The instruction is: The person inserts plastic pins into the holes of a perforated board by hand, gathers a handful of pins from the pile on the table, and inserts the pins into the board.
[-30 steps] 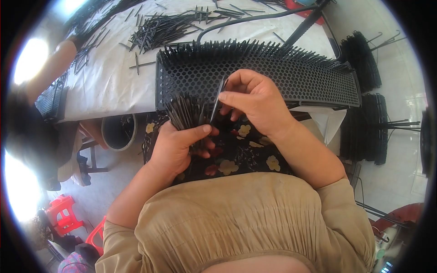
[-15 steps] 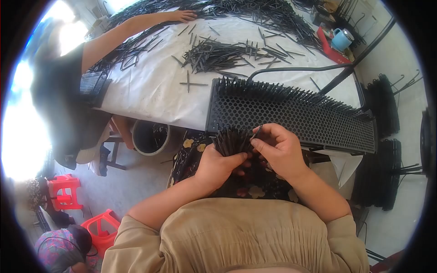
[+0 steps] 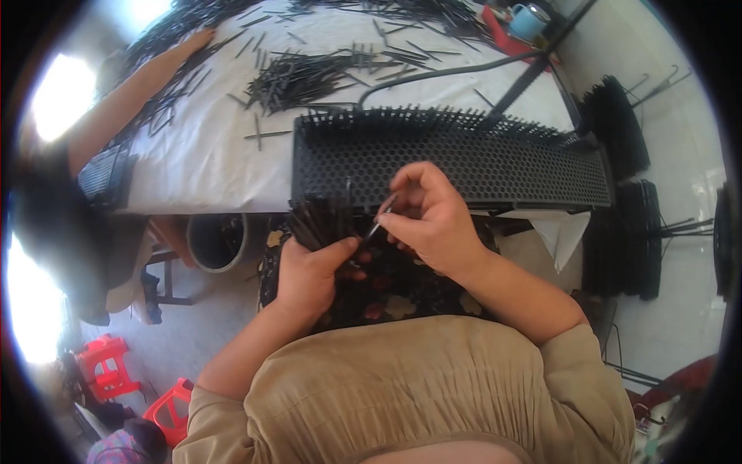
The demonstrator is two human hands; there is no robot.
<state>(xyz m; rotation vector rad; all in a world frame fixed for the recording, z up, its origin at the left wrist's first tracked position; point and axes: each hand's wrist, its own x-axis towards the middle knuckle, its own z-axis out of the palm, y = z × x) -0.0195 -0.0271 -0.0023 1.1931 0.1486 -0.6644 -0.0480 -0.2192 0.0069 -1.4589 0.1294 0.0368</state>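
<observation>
My left hand (image 3: 308,277) is wrapped round a bundle of thin black sticks (image 3: 315,223), whose ends fan out above the fist. Close on its right, my right hand (image 3: 434,232) pinches a single dark stick (image 3: 378,222) between thumb and fingers, tilted, with a bright glint along it. Just beyond both hands stands a long black perforated rack (image 3: 456,168) at the table edge. A row of black sticks (image 3: 417,118) pokes up along its far side.
A loose pile of black sticks (image 3: 297,81) lies on the white-covered table (image 3: 209,174). At left, another person's arm (image 3: 158,77) reaches over more sticks. A bucket (image 3: 218,241) stands below the table edge; red stools (image 3: 108,367) are on the floor. Black bundles (image 3: 622,240) hang at right.
The view has shifted, so the table sits higher and further left. My right hand has drawn the single stick away from a vertical hold into a tilt beside the bundle.
</observation>
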